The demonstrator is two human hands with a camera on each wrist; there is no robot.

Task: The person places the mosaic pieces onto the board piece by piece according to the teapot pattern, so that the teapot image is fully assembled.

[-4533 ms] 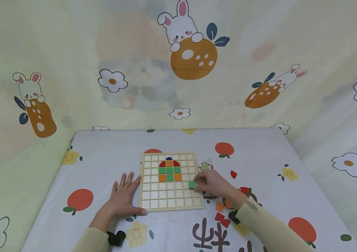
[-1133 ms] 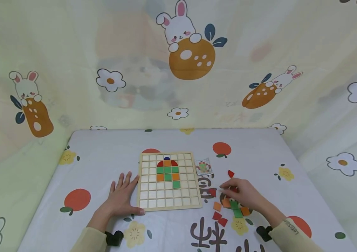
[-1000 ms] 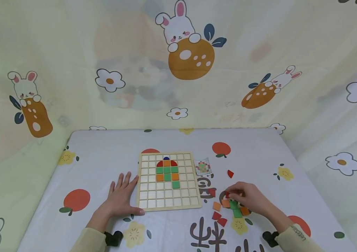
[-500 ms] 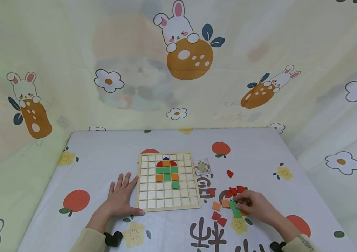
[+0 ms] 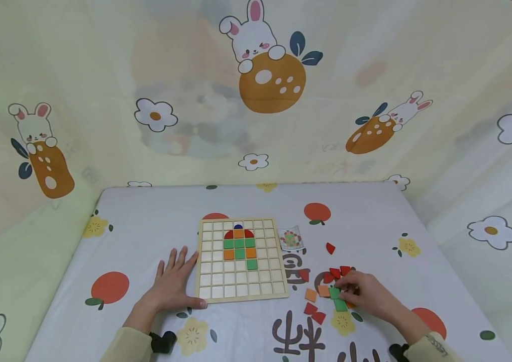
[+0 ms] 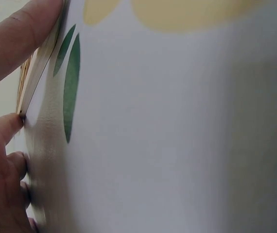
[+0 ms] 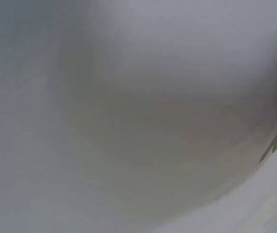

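Note:
My left hand (image 5: 175,284) lies spread at the left edge of a wooden grid board (image 5: 219,296); its thumb touches the near-left corner. On the board, green, orange, red and blue tiles form a figure, with a lone green tile (image 5: 252,264) at the lower right of it. Over the loose pieces right of the board, my right hand (image 5: 366,296) pinches a green square tile (image 5: 334,293) with thumb and index finger, close over the cloth. Another green tile (image 5: 340,305) lies just below it. In the left wrist view, the thumb (image 6: 17,39) presses the board's edge.
Several red pieces (image 5: 329,277) lie beyond the right hand. Orange squares (image 5: 310,295) and more red pieces (image 5: 318,318) lie nearer the board. A small pattern card (image 5: 291,239) sits at the board's right edge. A patterned cloth (image 5: 147,211) covers the table.
Earlier the right hand carried a green tile over the board; that tile now sits in the grid. The hand has since moved right, past red pieces, to the green tiles. The left hand stays put.

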